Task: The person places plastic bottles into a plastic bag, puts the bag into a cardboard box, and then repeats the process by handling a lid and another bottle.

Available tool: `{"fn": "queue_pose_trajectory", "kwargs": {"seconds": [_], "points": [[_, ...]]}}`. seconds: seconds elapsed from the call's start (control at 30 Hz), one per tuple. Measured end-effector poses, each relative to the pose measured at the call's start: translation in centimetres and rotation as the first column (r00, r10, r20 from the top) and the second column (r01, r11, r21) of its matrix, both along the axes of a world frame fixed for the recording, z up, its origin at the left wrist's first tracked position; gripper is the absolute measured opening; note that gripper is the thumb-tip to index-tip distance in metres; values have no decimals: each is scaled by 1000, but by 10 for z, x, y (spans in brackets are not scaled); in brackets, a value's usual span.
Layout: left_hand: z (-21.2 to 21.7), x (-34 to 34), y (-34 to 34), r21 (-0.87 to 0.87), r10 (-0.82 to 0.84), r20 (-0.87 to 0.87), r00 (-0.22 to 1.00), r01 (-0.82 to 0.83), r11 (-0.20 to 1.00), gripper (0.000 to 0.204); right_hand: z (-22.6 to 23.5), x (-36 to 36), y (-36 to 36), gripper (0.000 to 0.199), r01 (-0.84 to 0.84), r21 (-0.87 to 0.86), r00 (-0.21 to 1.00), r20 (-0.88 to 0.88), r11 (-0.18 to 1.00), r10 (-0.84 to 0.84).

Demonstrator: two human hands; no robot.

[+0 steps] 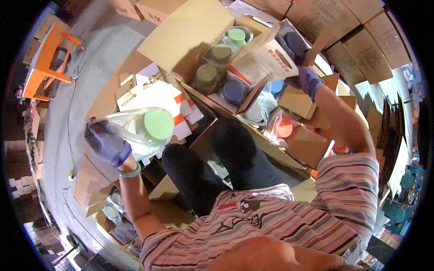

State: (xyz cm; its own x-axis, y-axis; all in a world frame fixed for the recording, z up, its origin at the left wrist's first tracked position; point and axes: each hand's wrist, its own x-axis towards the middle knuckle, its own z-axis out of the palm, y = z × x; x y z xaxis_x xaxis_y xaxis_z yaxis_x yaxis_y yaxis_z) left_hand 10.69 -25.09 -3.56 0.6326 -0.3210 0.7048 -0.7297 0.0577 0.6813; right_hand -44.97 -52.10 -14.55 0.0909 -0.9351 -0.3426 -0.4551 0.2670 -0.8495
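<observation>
My left hand [108, 142], in a grey-purple glove, is closed on the gathered end of a clear plastic bag. Inside the bag is a jar with a light green lid [158, 124], tilted over a carton of white boxes. At the right, my gloved right hand [310, 82] grips the edge of a white printed box [264, 56] by its raised flap. That box lies tilted across a large carton, and a dark blue round lid [294, 43] shows in its open end. My right fingertips are partly hidden.
The large open carton [194, 31] holds bagged jars with green lids [236, 37], a blue lid [233, 92] and a red-orange lid [284, 128]. White boxes with orange bands [181, 108] fill another carton. Stacked cartons [325, 20] stand behind; an orange metal frame [45, 63] is far left.
</observation>
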Motion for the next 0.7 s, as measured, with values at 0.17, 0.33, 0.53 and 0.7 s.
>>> {"fn": "queue_pose_trajectory", "kwargs": {"seconds": [0.17, 0.33, 0.53, 0.7], "points": [[19, -18, 33, -68, -2, -329, 944, -21, 997, 30, 85, 73, 21, 23, 308, 364, 890, 216, 879, -402], [-4, -2, 69, -121, -90, -271, 958, 59, 991, 24, 68, 95, -24, 69, 121, -212, 844, -493, 970, -213], [-11, 16, 103, 173, 210, -128, 969, -187, 967, 31, 54, 150, -33, 70, -423, -670, 690, -674, 610, -263], [15, -10, 103, 6, 106, -280, 954, -109, 994, 19, 38, 153, -52, 59, -518, -73, 382, -911, 852, 154]]}}
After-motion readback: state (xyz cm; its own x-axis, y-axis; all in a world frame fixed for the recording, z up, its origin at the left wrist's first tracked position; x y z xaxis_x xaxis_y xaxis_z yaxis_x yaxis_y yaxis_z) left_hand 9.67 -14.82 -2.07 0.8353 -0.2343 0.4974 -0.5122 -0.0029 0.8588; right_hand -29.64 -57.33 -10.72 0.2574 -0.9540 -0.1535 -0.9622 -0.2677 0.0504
